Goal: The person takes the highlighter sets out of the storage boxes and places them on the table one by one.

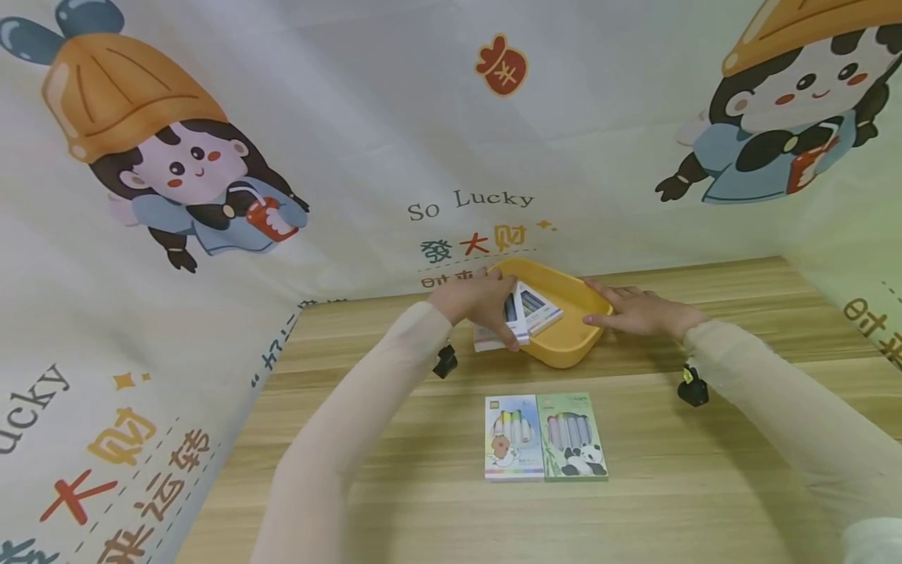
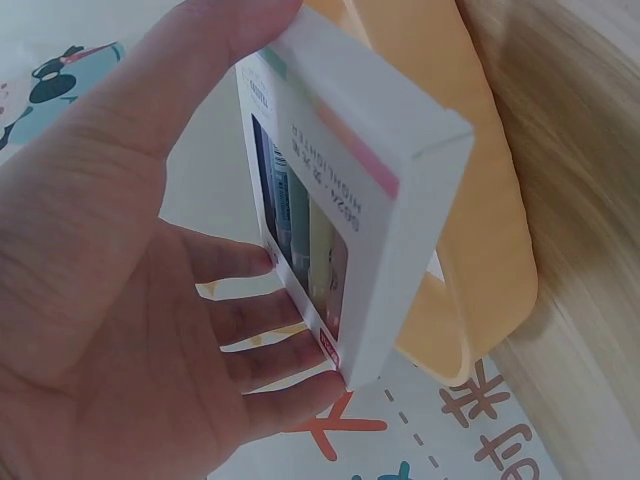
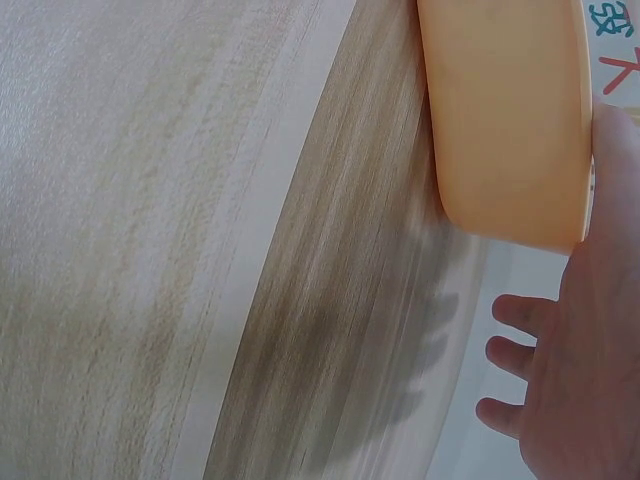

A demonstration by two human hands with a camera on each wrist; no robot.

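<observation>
"White, with a window in its face — that's the box (image 2: 350, 220) in the left hand (image 1: 481, 301)?"

"Yes. The thumb is on one edge and four slightly spread fingertips on the opposite one, pinching it at the left end of the tray (image 1: 564, 357). The window shows pens (image 2: 300, 225) in dark blue, lighter blue, grey-green, pale yellow and a pinkish tone."

"Any print?"

"HIGHLIGHTER, not upright, and a stripe in green, orange and pink. The smaller lettering I can't make out."

"Does it touch the tray?"

"Can't tell. From the head view the hand covers much of it, and it hides part of a second box (image 1: 540, 309) in the tray, whose print is too small to read."

"And the right hand (image 1: 640, 309)?"

"Holding the yellow tray's other end, thumb over the rim. Three fingertips (image 3: 510, 357) show spread apart past that end in the right wrist view — whether they press on anything I can't tell. The tray is cut off there by the upper edge."
</observation>
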